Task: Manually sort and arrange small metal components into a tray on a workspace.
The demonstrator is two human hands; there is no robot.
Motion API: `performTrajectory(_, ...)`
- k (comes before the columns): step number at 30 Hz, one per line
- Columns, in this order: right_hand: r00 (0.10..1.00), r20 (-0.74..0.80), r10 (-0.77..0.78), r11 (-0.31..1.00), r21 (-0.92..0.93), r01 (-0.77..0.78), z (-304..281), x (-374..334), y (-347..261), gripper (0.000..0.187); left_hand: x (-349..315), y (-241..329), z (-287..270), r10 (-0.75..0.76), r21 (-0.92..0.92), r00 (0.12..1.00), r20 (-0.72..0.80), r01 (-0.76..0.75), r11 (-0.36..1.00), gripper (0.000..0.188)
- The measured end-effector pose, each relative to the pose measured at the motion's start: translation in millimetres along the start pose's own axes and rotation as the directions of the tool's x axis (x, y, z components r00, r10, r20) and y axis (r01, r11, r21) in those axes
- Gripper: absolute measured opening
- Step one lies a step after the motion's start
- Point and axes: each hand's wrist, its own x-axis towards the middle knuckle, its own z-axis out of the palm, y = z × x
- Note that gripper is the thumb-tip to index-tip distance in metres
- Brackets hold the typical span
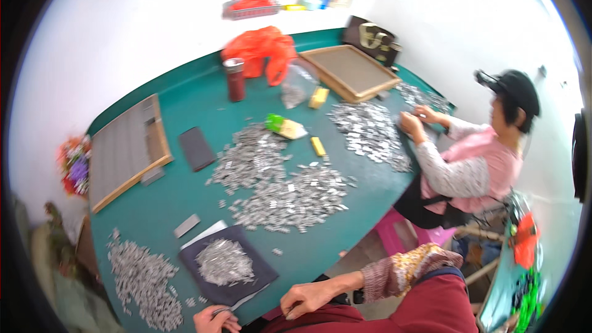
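Remotely, I hold my half-curled left hand just nearside of the square navy cloth and my loosely curled right hand to its lower right, any grip unclear, while the heap of slim silvery pieces atop that cloth likely rewards light fingertip pinching.

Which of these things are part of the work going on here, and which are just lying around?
Probably part of the work:
dark cloth, close to the left hand
heap of small grey pieces on it
bigger piles of similar pieces
wood-framed tray at left

Probably just lying around:
red plastic bag
dark red flask
colourful flowers
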Motion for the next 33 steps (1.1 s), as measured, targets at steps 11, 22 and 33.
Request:
performTrajectory(11, 0.943, 0.120, 0.311, 0.931, -0.238, -0.277, 4.8, -31.4, -2.7, 0.024, 4.7, -15.0, -15.8, 0.127, -0.038, 0.992, -0.016, -0.127, 0.991, 0.027)
performTrajectory(22, 0.656, 0.252, 0.712, 0.696, -0.381, -0.609, 7.2, -100.9, 111.3, 0.020, 2.1, -21.9, -7.9, 0.326, 0.033, 0.944, -0.055, -0.324, 0.945, 0.021)
performTrajectory(33, 0.811, 0.075, 0.581, 0.764, -0.394, -0.511, 22.1, -178.1, 193.7, 0.017, 4.9, -22.1, -14.5, 0.267, -0.031, 0.963, -0.024, -0.268, 0.963, 0.019)
